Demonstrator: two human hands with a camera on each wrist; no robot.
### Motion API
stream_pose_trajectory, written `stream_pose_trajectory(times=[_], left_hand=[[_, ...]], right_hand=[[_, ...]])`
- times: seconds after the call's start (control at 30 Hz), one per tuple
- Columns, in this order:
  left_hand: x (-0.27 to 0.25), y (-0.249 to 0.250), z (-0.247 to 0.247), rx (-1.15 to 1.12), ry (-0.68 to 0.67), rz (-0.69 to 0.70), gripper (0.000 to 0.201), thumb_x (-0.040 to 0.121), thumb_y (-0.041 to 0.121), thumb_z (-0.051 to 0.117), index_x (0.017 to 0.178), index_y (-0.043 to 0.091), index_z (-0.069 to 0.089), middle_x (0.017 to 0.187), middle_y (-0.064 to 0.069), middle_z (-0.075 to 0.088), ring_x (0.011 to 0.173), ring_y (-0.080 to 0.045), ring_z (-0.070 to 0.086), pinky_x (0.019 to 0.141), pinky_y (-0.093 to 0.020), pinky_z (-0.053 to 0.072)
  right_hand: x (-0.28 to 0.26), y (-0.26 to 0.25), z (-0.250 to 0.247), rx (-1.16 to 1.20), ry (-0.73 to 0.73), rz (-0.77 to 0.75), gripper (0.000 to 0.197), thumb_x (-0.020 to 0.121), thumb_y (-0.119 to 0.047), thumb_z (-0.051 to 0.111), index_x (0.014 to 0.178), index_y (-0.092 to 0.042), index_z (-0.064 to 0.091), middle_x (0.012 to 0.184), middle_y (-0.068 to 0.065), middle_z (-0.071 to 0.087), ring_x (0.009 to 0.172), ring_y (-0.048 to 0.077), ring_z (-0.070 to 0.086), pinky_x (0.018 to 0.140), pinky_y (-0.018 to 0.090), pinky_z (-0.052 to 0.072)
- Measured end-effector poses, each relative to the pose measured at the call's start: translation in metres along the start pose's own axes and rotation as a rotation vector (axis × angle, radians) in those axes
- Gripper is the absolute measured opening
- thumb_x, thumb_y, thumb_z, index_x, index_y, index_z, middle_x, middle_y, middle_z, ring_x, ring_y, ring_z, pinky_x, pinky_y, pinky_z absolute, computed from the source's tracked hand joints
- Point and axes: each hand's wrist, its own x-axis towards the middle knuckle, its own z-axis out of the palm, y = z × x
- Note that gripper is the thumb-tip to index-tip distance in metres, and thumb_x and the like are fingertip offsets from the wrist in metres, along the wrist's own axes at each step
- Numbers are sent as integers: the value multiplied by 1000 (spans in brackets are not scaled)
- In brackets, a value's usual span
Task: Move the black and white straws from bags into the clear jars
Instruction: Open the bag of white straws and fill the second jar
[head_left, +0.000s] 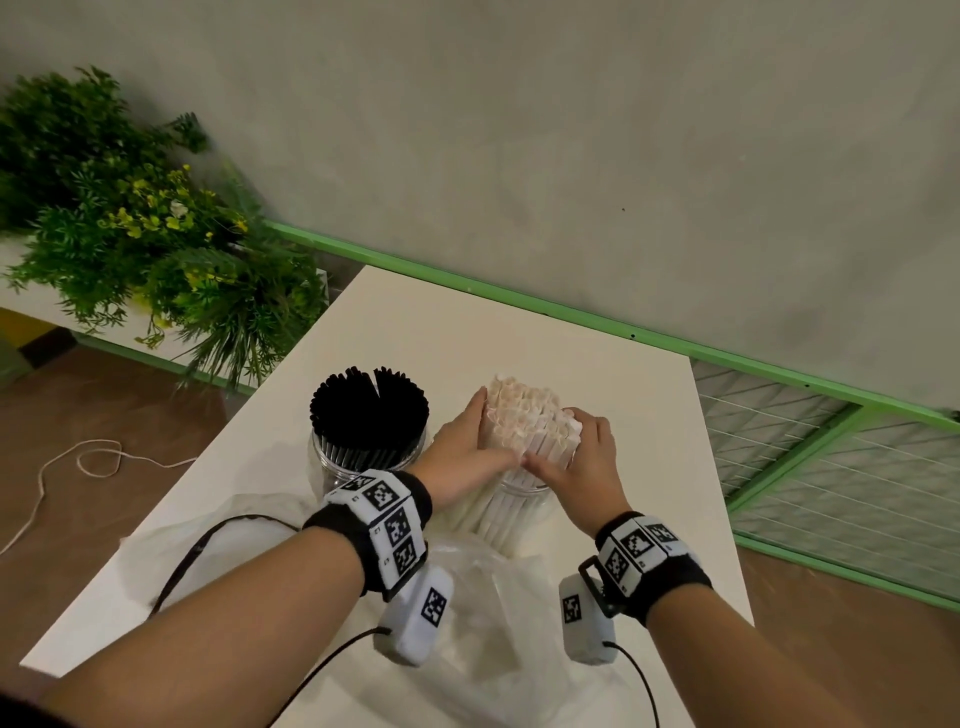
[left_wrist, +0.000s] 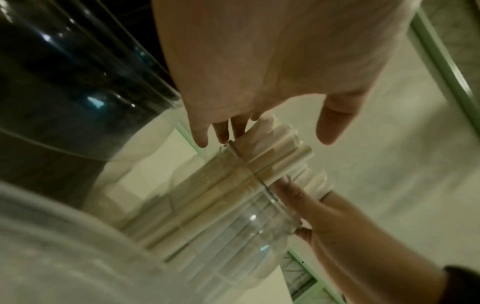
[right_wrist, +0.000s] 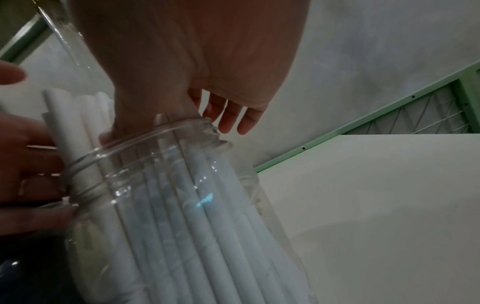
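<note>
Two clear jars stand side by side on the white counter (head_left: 597, 338). One jar (head_left: 363, 457) holds black straws (head_left: 370, 410). Left hand (head_left: 462, 447) and right hand (head_left: 582, 457) cup the white straws (head_left: 524, 421), fingers gently curved, in the other jar (head_left: 514, 509).

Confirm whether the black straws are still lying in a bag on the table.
No: the black straws stand upright in the clear jar, left of the white straws.
</note>
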Motion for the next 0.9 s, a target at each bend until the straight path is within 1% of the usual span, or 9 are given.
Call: stream_pose_trajectory(times=[0.07, 0.17, 0.3, 0.4, 0.53, 0.63, 0.77, 0.83, 0.9], left_hand=[[2, -7, 0, 220, 52, 55, 95, 80, 36, 65, 152, 25, 4, 146, -3, 38, 138, -20, 33, 112, -36, 32], [8, -7, 1, 410, 181, 98, 75, 91, 39, 56, 151, 19, 15, 129, -10, 52, 124, -29, 46, 102, -43, 42], [8, 3, 2, 429, 252, 142, 52, 100, 30, 42, 148, 16, 29, 131, -10, 54, 119, -27, 49, 101, -38, 40], [11, 6, 3, 419, 285, 126, 45, 100, 28, 42, 143, 13, 38, 129, -11, 57, 113, -25, 55, 91, -27, 40], [10, 4, 3, 371, 325, 116, 40, 97, 20, 48, 137, 17, 45, 127, -9, 58, 109, -24, 59, 93, -31, 47], [8, 2, 1, 332, 370, 120, 36, 93, 16, 55, 128, 20, 49, 118, -6, 55, 98, -21, 60, 85, -32, 49], [3, 2, 1, 302, 405, 120, 12, 89, 16, 62, 96, 17, 52, 91, 2, 55, 80, -15, 55, 72, -25, 45], [-1, 0, 2, 278, 375, 124, 4, 89, 13, 61, 92, 15, 59, 89, 2, 62, 81, -15, 59, 76, -27, 49], [-6, 0, 2, 263, 346, 131, 11, 91, 11, 59, 99, 15, 64, 95, 4, 65, 86, -14, 61, 84, -26, 49]], right_hand=[[-1, -3, 2, -52, 22, -12, 84, 73, -40, 80, 136, -3, 40, 129, 10, 41, 121, 25, 39, 99, 23, 27], [-3, -10, 2, -84, 41, -3, 80, 75, -45, 77, 132, -1, 43, 126, 11, 46, 118, 27, 41, 100, 33, 36], [-3, -19, -4, -37, 68, 14, 73, 76, -47, 74, 128, -3, 45, 115, 8, 53, 110, 25, 45, 94, 42, 42], [-2, -22, -5, -32, 64, 41, 76, 76, -48, 74, 129, -3, 43, 116, 10, 53, 111, 28, 46, 94, 42, 43], [-6, -19, -3, -115, 159, -81, 85, 76, -49, 73, 137, -3, 37, 127, 14, 44, 114, 28, 46, 97, 38, 42], [-11, -19, -1, -234, 87, -167, 81, 88, -46, 62, 149, -11, 23, 147, 12, 30, 130, 26, 33, 107, 40, 33], [-14, -19, -1, -316, 30, -257, 63, 99, -25, 49, 152, -15, 17, 159, 6, 14, 144, 25, 17, 116, 43, 24], [-16, -22, -1, -369, -41, -301, 60, 101, -21, 42, 153, -19, 13, 161, 3, 8, 147, 24, 8, 118, 43, 20], [-19, -27, -2, -433, -61, -319, 56, 101, -31, 33, 153, -23, 15, 162, 0, 7, 148, 22, 3, 119, 45, 17]])
